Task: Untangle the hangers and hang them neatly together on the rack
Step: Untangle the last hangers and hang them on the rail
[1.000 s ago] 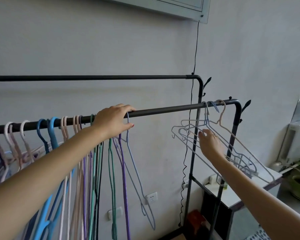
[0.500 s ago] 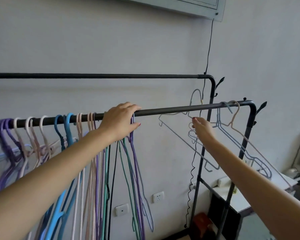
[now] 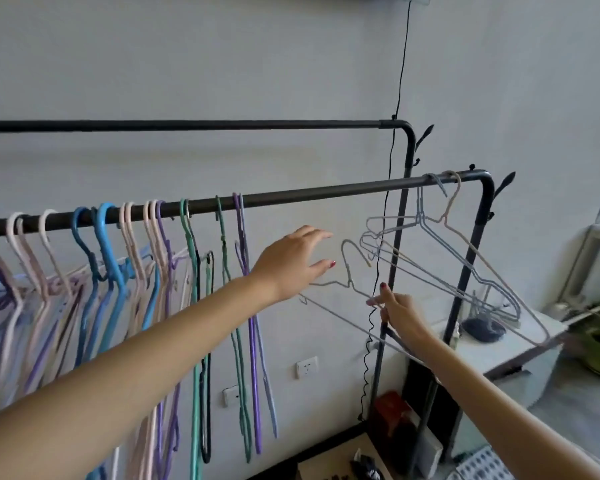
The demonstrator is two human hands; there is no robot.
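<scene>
The right hand (image 3: 397, 311) pinches a grey hanger (image 3: 352, 289) by its shoulder wire, holding it free of the rail (image 3: 326, 194), hook up and below the bar. The left hand (image 3: 293, 261) reaches toward that hook with fingers spread and relaxed, holding nothing. Along the rail's left part hangs a packed row of hangers (image 3: 125, 258) in pink, blue, purple and green. Near the right end, a tangle (image 3: 465, 265) of grey and beige wire hangers hangs from the rail. A black cord (image 3: 397, 98) runs down the wall behind.
</scene>
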